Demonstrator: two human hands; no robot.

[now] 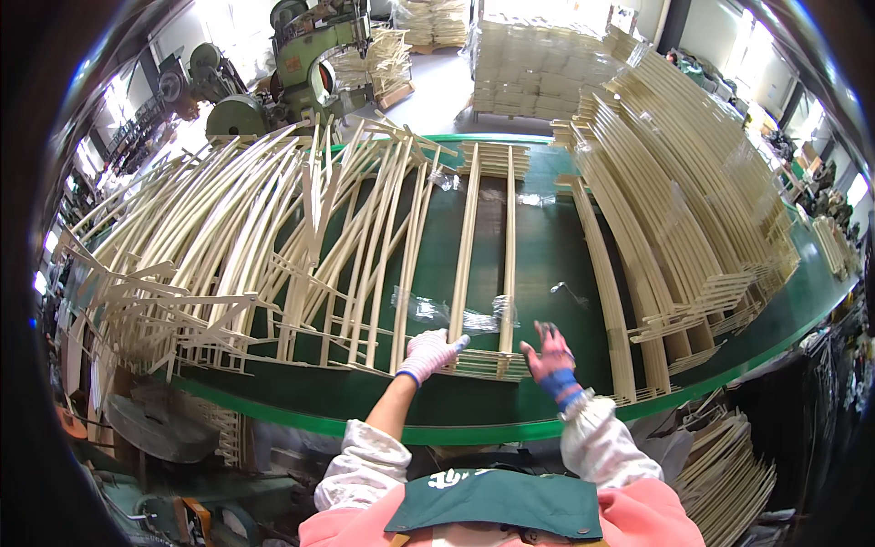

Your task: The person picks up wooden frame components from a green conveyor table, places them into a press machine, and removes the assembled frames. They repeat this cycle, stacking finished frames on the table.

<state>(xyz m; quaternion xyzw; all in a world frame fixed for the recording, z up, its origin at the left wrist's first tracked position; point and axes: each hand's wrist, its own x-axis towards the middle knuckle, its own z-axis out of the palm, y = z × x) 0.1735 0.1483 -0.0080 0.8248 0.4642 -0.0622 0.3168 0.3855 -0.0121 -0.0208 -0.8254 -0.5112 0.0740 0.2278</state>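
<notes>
A small stack of pale wire-like or wooden frames with long rails [464,246] and short cross-pieces at both ends lies on the green table, pointing away from me. My left hand [430,356], in a pale striped glove, is closed at the stack's near left corner; its fingertips are partly hidden. My right hand [550,356], in a dark-stained pink glove with a blue cuff, has its fingers spread beside the near right corner. It holds nothing. Clear plastic wrap [428,310] crosses the stack near its front end.
A loose, tangled heap of similar frames [219,210] covers the table's left side. Neatly nested frames [674,201] stand in rows at the right. Scraps of clear film [570,292] lie on the green tabletop [554,246]. A green machine [319,55] stands beyond the table.
</notes>
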